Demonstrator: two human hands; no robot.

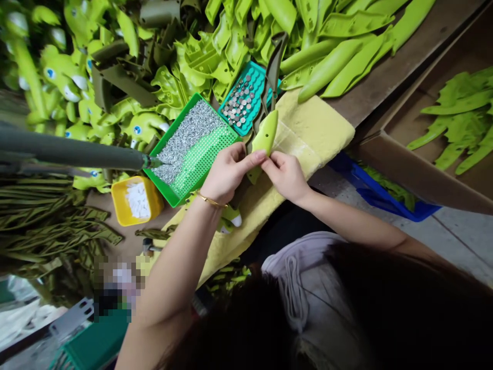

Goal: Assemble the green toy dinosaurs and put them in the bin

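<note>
Both hands hold one lime-green curved plastic piece (266,134) over a yellow foam pad (308,128). My left hand (227,172) pinches its lower end between thumb and fingers. From the other side, my right hand (285,177) grips the same end, fingertips close to the left thumb. A dark olive plastic part (274,67) reaches up behind the piece; whether the two are joined I cannot tell. Under my left wrist lies a green toy part with a white tip (232,218), partly hidden by the arm.
A green basket (175,198) of small metal screws and a teal tray (252,77) of round metal discs stand beyond the pad. A yellow tub (117,203) holds white pieces. Green parts (346,56) pile behind; a cardboard box (435,172) stands right. A dark tool (77,149) juts in from the left.
</note>
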